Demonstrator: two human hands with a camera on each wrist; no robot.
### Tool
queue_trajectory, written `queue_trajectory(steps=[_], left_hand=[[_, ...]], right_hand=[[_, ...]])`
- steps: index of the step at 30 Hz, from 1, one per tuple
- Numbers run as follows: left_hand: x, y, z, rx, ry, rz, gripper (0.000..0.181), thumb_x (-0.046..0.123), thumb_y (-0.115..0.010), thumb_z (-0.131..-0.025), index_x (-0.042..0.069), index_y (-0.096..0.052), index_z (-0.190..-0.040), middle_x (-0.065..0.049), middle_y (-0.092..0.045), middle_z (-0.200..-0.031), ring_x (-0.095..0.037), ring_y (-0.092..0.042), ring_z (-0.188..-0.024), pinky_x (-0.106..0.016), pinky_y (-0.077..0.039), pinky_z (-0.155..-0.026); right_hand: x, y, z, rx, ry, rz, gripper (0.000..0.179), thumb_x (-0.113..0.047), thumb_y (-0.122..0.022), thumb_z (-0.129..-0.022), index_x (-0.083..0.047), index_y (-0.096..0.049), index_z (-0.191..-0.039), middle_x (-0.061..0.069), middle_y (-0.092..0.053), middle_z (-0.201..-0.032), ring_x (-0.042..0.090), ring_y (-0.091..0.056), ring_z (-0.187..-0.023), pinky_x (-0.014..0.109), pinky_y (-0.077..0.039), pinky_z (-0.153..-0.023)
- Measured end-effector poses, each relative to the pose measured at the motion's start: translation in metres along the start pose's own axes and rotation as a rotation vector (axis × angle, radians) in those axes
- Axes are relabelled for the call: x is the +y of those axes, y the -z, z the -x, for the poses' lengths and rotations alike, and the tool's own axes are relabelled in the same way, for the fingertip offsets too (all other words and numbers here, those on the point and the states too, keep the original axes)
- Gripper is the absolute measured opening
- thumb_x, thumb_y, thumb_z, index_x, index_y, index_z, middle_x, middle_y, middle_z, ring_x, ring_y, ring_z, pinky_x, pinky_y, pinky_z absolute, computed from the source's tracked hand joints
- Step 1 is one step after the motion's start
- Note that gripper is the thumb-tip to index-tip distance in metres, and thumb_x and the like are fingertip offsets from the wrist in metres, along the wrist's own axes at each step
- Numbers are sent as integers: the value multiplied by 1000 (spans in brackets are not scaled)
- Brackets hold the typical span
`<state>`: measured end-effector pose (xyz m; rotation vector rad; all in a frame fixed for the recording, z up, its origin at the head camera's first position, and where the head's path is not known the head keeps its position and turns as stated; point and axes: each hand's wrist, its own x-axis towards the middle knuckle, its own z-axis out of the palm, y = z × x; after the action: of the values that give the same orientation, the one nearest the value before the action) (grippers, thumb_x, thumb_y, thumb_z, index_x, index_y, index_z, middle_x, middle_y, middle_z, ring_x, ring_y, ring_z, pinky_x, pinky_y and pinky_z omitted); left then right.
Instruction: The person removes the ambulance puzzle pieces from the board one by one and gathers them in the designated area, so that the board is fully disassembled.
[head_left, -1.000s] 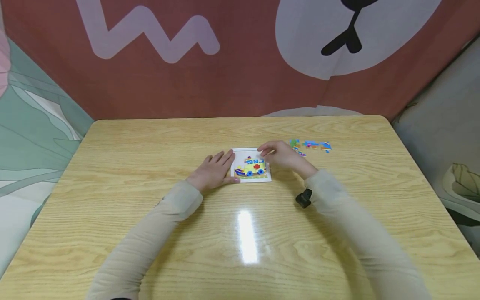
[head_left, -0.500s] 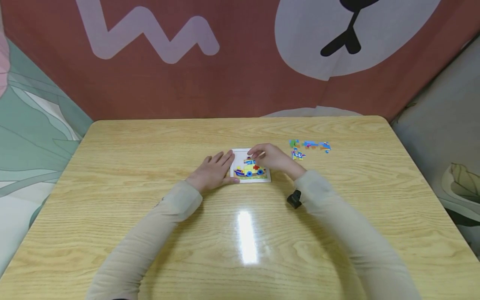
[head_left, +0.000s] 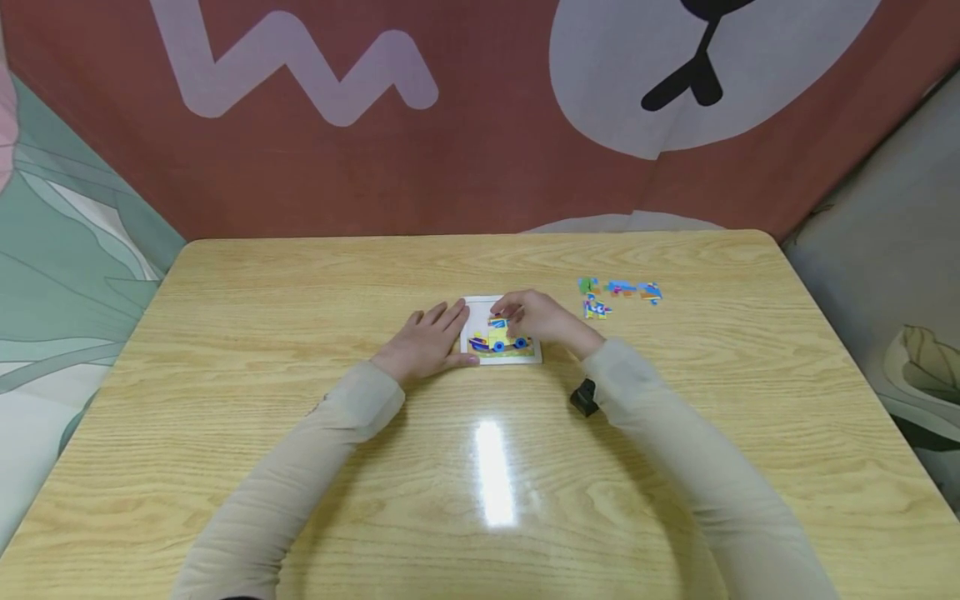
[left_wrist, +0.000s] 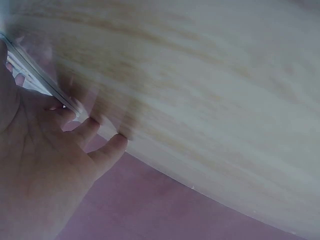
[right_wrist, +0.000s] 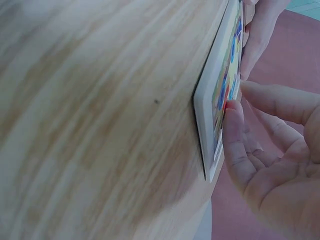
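Note:
A small white-framed jigsaw puzzle [head_left: 501,362] lies on the table, showing a yellow ambulance and part of a boat. My left hand [head_left: 423,343] rests along its left side, fingers spread, with the thumb at the lower left corner of the frame. My right hand [head_left: 542,317] is over the upper right of the picture. Its thumb [right_wrist: 233,120] and a fingertip touch the puzzle surface, a little apart. No loose piece shows between them. The right hand hides part of the ambulance and the frame's upper right corner.
Several loose puzzle pieces [head_left: 621,289] lie behind and to the right of my right hand. A wooden table [head_left: 300,283] spans the view, its far edge against a red patterned wall covering [head_left: 480,167]. A black device [head_left: 584,397] hangs at the right wrist.
My right hand has moved left across the puzzle to the ambulance's upper part, uncovering more of a loose piece on the right. The left hand stays where it was.

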<state>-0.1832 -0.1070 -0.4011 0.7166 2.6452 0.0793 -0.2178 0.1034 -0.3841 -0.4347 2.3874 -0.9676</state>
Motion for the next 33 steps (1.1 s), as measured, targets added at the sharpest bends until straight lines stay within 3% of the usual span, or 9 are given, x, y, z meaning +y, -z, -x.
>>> queue_trajectory(steps=[13,25,33], left_hand=[[0,1,0,-7,1,-9,86,64,-35,-95,10,-4,-155,-4,0,-163,-31,-10,-150,-54,-16,-120],[1,2,2,-2,-9,-4,87,64,-36,-94,8,-6,-155,-6,-2,-163,-32,-11,-150,-54,-17,-119],[1,3,1,-21,8,7,87,63,-36,-95,10,-3,-155,-5,1,-163,-32,-9,-150,-54,-15,-120]], right_hand=[[-2,-3,-5,-22,34,119,43,6,-64,-84,-2,-59,-127,19,-59,-122,25,-58,-98,32,-52,-84],[-3,-3,-1,-37,68,159,47,6,-62,-85,0,-56,-131,19,-51,-113,24,-55,-92,27,-48,-77],[0,-4,-3,-24,87,137,44,7,-63,-85,-2,-59,-128,20,-49,-115,24,-54,-90,28,-48,-78]])
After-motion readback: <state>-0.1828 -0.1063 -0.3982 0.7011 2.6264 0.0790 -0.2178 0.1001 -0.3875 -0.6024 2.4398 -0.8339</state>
